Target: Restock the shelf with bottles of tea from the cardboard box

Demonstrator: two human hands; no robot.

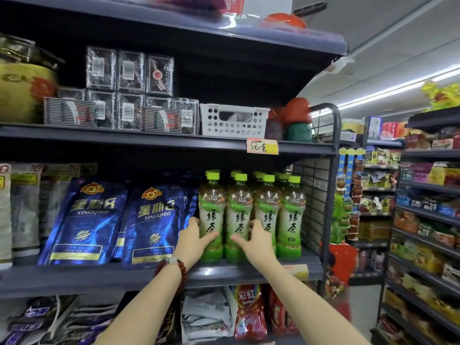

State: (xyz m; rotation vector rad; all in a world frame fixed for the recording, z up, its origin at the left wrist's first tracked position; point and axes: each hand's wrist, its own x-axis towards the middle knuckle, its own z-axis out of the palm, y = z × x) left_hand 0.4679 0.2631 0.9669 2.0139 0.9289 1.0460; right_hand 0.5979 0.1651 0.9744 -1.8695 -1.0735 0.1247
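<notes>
At 6 o'clock our left hand [193,241] and right hand [256,241] each grip 1 front-row tea bottle [211,220] (fingers wrapped); uneven pushing could topple neighbouring bottles [290,217].

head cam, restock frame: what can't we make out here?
- Cardboard box: not in the head view at all; its place and what is left in it cannot be told.
- Rear tea bottles: only caps show behind the front row, so the count is unclear.
- Left hand fingertips: hidden behind the leftmost front bottle.
- Right hand fingertips: hidden between the second bottle and its neighbour.
- Price tag: part blanked out.
</notes>
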